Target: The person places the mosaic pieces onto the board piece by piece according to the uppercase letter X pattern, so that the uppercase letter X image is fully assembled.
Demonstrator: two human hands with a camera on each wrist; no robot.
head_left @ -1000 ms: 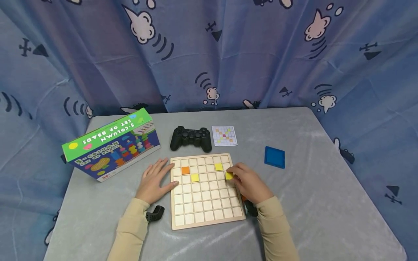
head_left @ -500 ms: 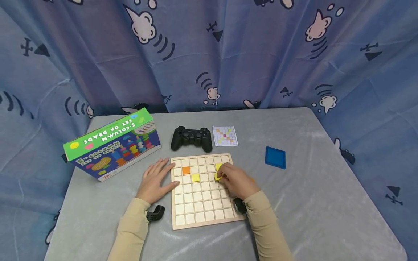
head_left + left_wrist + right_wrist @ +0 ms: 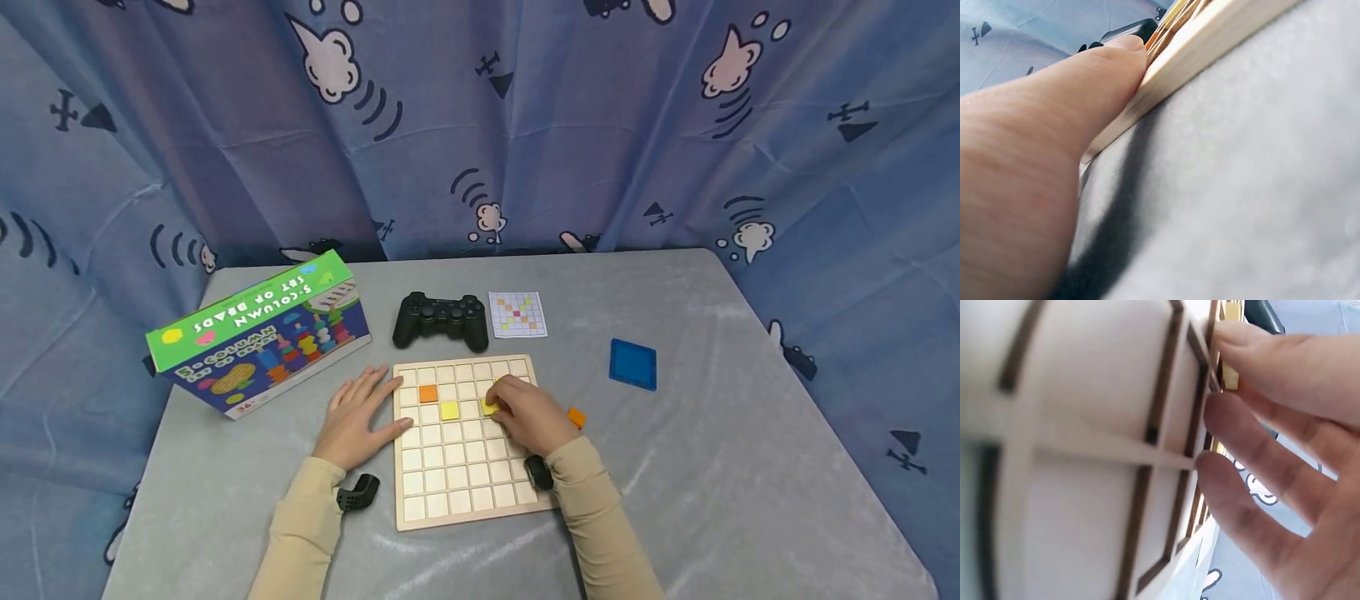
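A wooden grid board lies on the table in front of me. My left hand rests at its left edge, fingers spread, thumb on the rim; the left wrist view shows the thumb against the wooden side. Over the upper right squares, my right hand pinches a yellow tile between thumb and fingers, close to the grid. That tile also shows by the thumb tip in the right wrist view. An orange tile and another yellow tile sit in squares at upper left. The right hand mostly hides a further yellow tile.
Orange tiles lie just right of the board. Behind it are a black game controller and a printed pattern card. A blue tray lies to the right, and a green and blue box stands at back left.
My right hand has moved left with the yellow tile, from the board's right edge to squares farther in. The orange tiles beside the board have come into view. My left hand stays put.
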